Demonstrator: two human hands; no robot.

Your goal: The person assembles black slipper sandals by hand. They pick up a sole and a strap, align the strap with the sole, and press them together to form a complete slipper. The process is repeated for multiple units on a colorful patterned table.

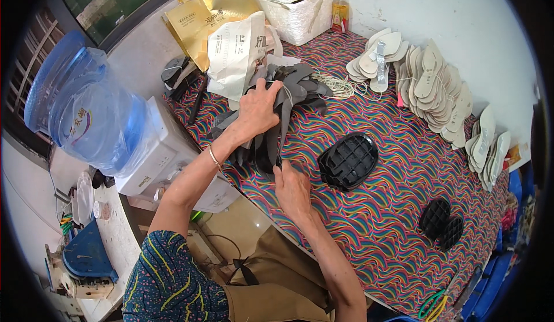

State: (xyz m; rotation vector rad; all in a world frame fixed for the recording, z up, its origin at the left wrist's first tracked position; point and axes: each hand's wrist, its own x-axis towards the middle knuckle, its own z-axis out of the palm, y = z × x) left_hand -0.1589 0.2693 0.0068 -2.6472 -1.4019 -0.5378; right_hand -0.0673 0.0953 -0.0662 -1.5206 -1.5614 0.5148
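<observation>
A bundle of dark grey and black cut fabric pieces (297,88) lies at the near left of the patterned table. My left hand (259,107) is closed on the bundle, its fingers by a pale string (287,95) that runs round the pieces. Just below, my right hand (293,188) is closed round a slim dark tool (279,163). Its thin end points up at the fabric beside the string; I cannot make out its exact kind. A loose coil of pale string (337,85) rests to the right of the bundle.
Black gridded moulded pieces (349,161) sit mid-table, with a smaller pair (441,224) farther right. Stacks of pale insole shapes (430,85) line the wall. Paper bags (234,53), a foam box (294,13) and a bottle (340,13) stand behind. Left is a water dispenser (167,160).
</observation>
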